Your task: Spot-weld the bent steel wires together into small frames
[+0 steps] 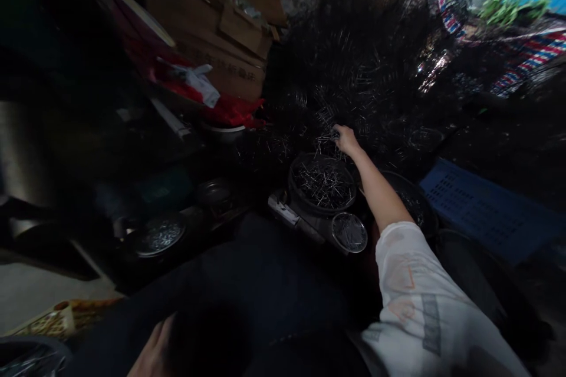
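My right hand (345, 139) reaches forward to the near edge of a dark heap of thin metal pieces (354, 76). Its fingers are closed around some of the thin metal pieces. Just below it stands a round dark basin (293, 182) filled with loose metal pieces. In front of that basin, a small round dish (349, 232) holds more pieces. At the bottom left, my left hand (153, 349) lies on my dark-clothed leg, partly cut off by the frame, and its fingertips are lost in shadow.
Cardboard boxes (212, 41) and a red bag (234, 111) stand at the upper left. A blue crate (481, 206) lies on the right. Another dish of shiny pieces (161, 235) sits left of centre, and a yellow basket (66, 318) is at the lower left.
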Demonstrator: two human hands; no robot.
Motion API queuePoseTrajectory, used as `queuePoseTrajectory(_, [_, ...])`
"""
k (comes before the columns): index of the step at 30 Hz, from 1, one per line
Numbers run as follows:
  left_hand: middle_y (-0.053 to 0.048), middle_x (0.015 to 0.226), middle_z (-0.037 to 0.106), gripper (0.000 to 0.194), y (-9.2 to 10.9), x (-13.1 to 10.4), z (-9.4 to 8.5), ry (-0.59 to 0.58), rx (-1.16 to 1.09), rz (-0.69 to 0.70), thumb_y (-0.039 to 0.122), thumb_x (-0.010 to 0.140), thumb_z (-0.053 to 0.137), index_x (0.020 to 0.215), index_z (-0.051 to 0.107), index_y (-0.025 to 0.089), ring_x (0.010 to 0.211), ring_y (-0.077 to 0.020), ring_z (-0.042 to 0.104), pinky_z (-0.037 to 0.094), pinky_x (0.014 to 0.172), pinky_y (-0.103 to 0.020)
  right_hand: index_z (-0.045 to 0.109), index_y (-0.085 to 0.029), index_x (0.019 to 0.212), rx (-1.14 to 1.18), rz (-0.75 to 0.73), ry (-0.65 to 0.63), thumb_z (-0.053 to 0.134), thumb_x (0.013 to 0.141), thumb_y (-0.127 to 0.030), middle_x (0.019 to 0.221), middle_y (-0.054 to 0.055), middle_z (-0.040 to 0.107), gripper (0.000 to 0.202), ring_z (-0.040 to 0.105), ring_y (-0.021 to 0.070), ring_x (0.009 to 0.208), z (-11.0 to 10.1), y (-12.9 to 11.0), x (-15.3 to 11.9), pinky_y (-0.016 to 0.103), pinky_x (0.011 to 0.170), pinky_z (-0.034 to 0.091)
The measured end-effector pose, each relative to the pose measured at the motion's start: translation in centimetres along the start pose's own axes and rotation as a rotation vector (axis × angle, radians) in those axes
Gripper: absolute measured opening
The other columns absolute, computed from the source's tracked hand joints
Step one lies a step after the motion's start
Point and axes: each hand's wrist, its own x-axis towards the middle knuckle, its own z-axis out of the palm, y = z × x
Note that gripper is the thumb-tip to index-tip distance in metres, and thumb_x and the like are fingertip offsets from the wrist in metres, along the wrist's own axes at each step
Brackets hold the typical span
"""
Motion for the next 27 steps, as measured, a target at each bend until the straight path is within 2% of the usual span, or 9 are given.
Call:
queuePoseTrajectory(4, [-0.002,0.115,0.071,0.025,-0.9,0.2,0.8,0.019,0.008,0.059,0.042,0.087,0.042,0.106,0.059,0.038,0.082,-0.0269,0.069,0.043,0.058,-0.034,0.067,-0.013,0.113,0.047,-0.139,0.010,0.055,0.071,-0.001,0.109,0.011,0.067,0.045,0.061,0.0279,0.106,-2.8,-3.6,-2.4,0.039,0.099,0.048])
queuePoseTrajectory(7, [-0.005,0.108,0.072,0.028,-0.4,0.2,0.8,0.050,0.024,0.067,0.045,0.090,0.044,0.101,0.064,0.029,0.079,-0.0242,0.067,0.039,0.055,-0.029,0.067,-0.017,0.110,0.123,-0.287,-0.004,0.054,0.074,-0.003,0.103,0.008,0.064,0.040,0.061,0.0258,0.101,-5.2,-7.5,-5.5,0.038,0.095,0.048])
queuePoseTrajectory(11, [-0.009,0.093,0.072,0.034,1.2,-0.3,0.6,0.266,0.043,0.050,0.045,0.093,0.045,0.092,0.066,0.019,0.073,-0.0207,0.064,0.035,0.056,-0.027,0.065,-0.022,0.118,0.279,-0.411,-0.149,0.054,0.080,-0.011,0.109,0.006,0.062,0.041,0.061,0.0270,0.104,-7.8,-14.1,-11.7,0.042,0.096,0.048])
queuePoseTrajectory(14, [-0.010,0.086,0.071,0.031,1.1,-0.7,0.7,0.331,-0.087,0.140,0.043,0.092,0.047,0.086,0.065,0.017,0.078,-0.0206,0.065,0.044,0.067,-0.027,0.065,-0.025,0.120,0.464,-0.459,-0.294,0.055,0.084,-0.017,0.115,0.006,0.062,0.039,0.060,0.0284,0.110,-7.8,-19.3,-16.5,0.044,0.098,0.047])
queuePoseTrajectory(17, [-0.008,0.085,0.070,0.029,0.0,-1.1,0.6,0.353,-0.258,0.103,0.041,0.092,0.049,0.087,0.065,0.017,0.078,-0.0187,0.066,0.049,0.075,-0.026,0.067,-0.027,0.113,0.733,-0.546,-0.487,0.057,0.082,-0.018,0.111,0.004,0.065,0.034,0.062,0.0259,0.108,-4.8,-24.2,-21.1,0.040,0.097,0.048])
queuePoseTrajectory(19, [-0.007,0.084,0.070,0.030,-0.5,-1.6,0.2,0.381,-0.386,0.037,0.041,0.093,0.049,0.091,0.066,0.016,0.078,-0.0178,0.066,0.050,0.076,-0.026,0.067,-0.027,0.109,0.908,-0.594,-0.634,0.058,0.081,-0.017,0.107,0.002,0.066,0.031,0.064,0.0234,0.103,-1.1,-26.8,-24.2,0.036,0.095,0.050])
queuePoseTrajectory(21, [-0.007,0.086,0.071,0.031,-0.8,-2.2,-0.3,0.406,-0.483,-0.012,0.042,0.093,0.049,0.094,0.066,0.015,0.080,-0.0178,0.066,0.050,0.076,-0.026,0.066,-0.026,0.114,0.996,-0.572,-0.766,0.063,0.081,-0.021,0.107,0.003,0.067,0.033,0.065,0.0234,0.104,3.2,-28.4,-26.9,0.036,0.095,0.051])
queuePoseTrajectory(24, [-0.007,0.090,0.072,0.031,-1.0,-3.0,-1.0,0.366,-0.528,-0.010,0.041,0.093,0.050,0.096,0.067,0.015,0.084,-0.0179,0.065,0.051,0.080,-0.027,0.058,-0.027,0.131,0.936,-0.448,-0.830,0.075,0.077,-0.031,0.123,0.006,0.065,0.057,0.062,0.0257,0.116,8.4,-28.6,-29.7,0.039,0.103,0.048])
queuePoseTrajectory(27, [-0.007,0.091,0.072,0.031,-1.2,-3.2,-1.4,0.279,-0.535,0.040,0.041,0.092,0.052,0.096,0.068,0.015,0.084,-0.0171,0.065,0.050,0.080,-0.026,0.049,-0.025,0.143,0.926,-0.386,-0.845,0.079,0.076,-0.035,0.129,0.008,0.063,0.074,0.062,0.0257,0.120,10.6,-27.4,-31.0,0.038,0.103,0.047])
